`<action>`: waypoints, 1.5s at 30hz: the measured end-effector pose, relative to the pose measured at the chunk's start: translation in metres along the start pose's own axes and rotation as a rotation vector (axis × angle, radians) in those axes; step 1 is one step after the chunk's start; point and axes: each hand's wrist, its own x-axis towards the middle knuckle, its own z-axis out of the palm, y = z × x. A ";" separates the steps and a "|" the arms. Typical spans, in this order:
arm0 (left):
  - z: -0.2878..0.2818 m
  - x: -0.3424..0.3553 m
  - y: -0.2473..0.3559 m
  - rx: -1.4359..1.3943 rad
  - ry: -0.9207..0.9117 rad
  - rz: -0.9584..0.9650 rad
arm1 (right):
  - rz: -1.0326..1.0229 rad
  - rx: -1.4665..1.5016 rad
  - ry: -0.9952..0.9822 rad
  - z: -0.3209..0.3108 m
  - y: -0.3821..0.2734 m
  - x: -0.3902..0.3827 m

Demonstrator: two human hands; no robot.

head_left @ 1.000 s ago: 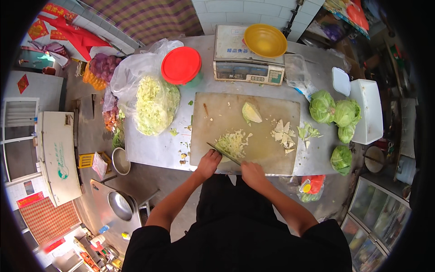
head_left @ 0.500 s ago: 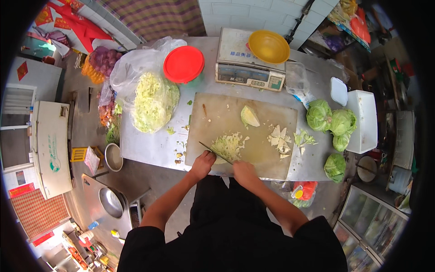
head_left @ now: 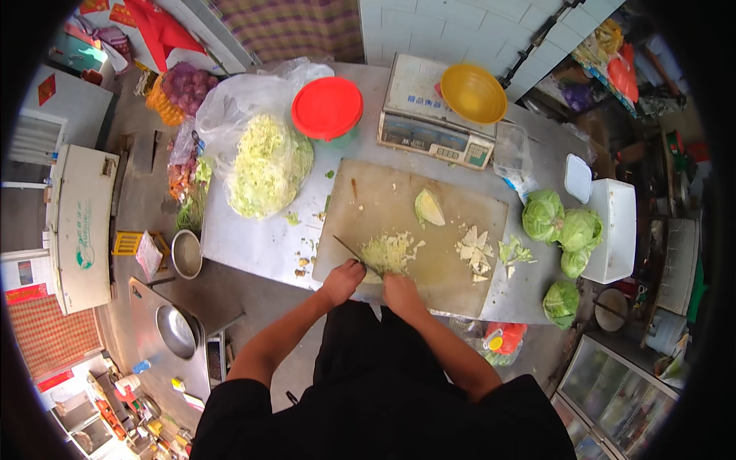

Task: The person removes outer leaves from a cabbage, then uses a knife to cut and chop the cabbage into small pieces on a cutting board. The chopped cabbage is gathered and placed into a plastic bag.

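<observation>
My right hand [head_left: 401, 291] is closed around the handle of a kitchen knife [head_left: 346, 247], at the near edge of the cutting board [head_left: 452, 207]. Its dark blade slants up and left past my left hand [head_left: 343, 280]. The curled fingers of that hand press a piece of cabbage [head_left: 357, 293] against the board beside the blade; much of the piece is covered. Just beyond the blade lies a pile of shredded cabbage [head_left: 389, 250]. A cabbage wedge [head_left: 429, 208] rests farther back, and cut pale core pieces [head_left: 475, 249] lie to the right.
Left of the board sits a clear bag of shredded cabbage [head_left: 264, 169], beside a red-lidded tub [head_left: 327, 107]. Behind stands a scale [head_left: 433, 142] carrying a yellow bowl [head_left: 474, 93]. Whole cabbages [head_left: 543, 215] and a white foam box [head_left: 616, 230] are at right.
The view has turned slightly. My right hand with the knife has shifted left, closer to my left hand, and the blade stands a little steeper. My left hand still holds the cabbage.
</observation>
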 end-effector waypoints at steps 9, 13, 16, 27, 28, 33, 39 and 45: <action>-0.003 0.009 -0.001 -0.040 0.016 -0.004 | -0.039 -0.007 0.022 0.003 0.008 0.001; 0.004 0.003 0.000 -0.013 0.077 0.013 | 0.092 -0.039 -0.059 -0.045 -0.009 -0.033; 0.003 0.004 0.007 -0.058 0.104 0.004 | 0.021 0.015 0.000 0.009 0.010 -0.006; 0.019 -0.009 0.016 -0.183 0.277 -0.257 | 0.064 -0.021 -0.022 0.008 0.011 -0.027; 0.022 -0.010 0.016 -0.186 0.288 -0.258 | 0.059 -0.030 -0.047 -0.006 0.007 -0.037; 0.023 -0.013 0.012 -0.189 0.254 -0.253 | 0.120 -0.058 -0.107 -0.030 -0.006 -0.049; 0.021 -0.021 0.003 -0.199 0.245 -0.256 | 0.051 -0.039 -0.061 -0.002 -0.019 0.003; 0.025 -0.025 -0.001 -0.237 0.289 -0.247 | 0.125 -0.106 -0.111 0.004 -0.016 -0.024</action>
